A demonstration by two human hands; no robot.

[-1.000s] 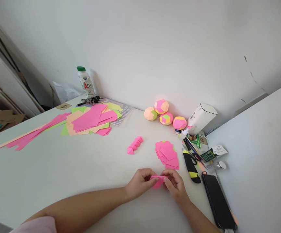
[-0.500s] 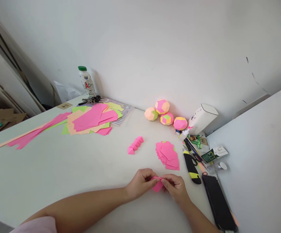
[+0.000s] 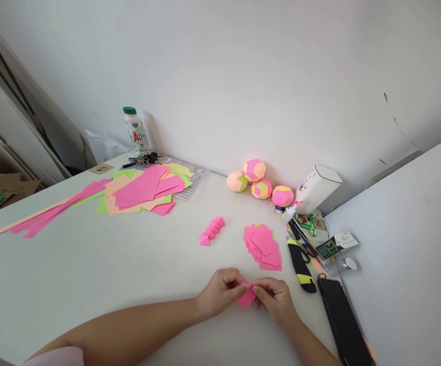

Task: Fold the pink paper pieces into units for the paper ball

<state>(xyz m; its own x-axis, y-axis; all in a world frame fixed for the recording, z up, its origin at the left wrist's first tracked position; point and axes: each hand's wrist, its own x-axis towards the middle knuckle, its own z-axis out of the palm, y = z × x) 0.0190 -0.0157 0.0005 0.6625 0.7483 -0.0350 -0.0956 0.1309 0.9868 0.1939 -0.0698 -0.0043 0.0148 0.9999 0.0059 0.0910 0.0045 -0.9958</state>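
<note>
A small pink paper piece [image 3: 246, 298] is pinched at its upper edge between my left hand [image 3: 222, 292] and my right hand [image 3: 275, 299], close to the table's front. Both hands are closed on it with thumbs and fingertips; the other fingers of my right hand are partly hidden. Just beyond the hands lies a loose stack of pink paper pieces [image 3: 263, 246], with bits of green showing at its edge. To the left of that stack, a row of folded pink paper units [image 3: 211, 231] rests nested together.
Faceted paper balls [image 3: 254, 170] sit against the wall. Coloured sheets [image 3: 140, 189] and long strips [image 3: 63, 206] spread at the left, near a bottle [image 3: 136, 131] and keys [image 3: 144, 159]. At right lie a utility knife [image 3: 301, 267], a black phone [image 3: 344, 320] and a small jar [image 3: 348, 264].
The view has tilted up slightly, so most things sit a little lower. Both hands keep their pinch on the pink paper piece, which has barely shifted.
</note>
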